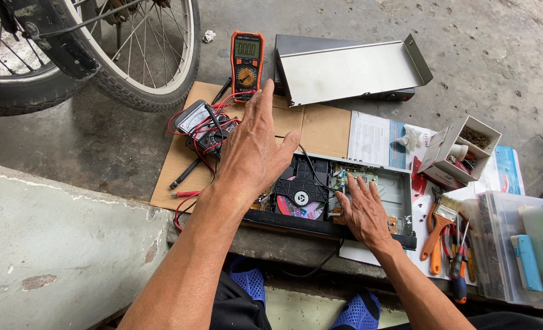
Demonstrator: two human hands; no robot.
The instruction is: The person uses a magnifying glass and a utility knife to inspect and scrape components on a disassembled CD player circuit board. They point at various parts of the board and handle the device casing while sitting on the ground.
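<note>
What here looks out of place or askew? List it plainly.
The disc player lies open, disc and circuit board bare, under the right hand. Its metal cover lies upside down behind. Red leads tangle by the left hand. A crumpled paper scrap lies near the wheel.

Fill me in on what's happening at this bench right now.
A person is bent over an opened disc player with its cover off; the metal cover lies upturned behind it. The right hand rests its fingers on the green circuit board inside. The left hand hovers open above the disc tray, near an analog meter and an orange digital multimeter with red and black leads. Neither hand holds anything.
</note>
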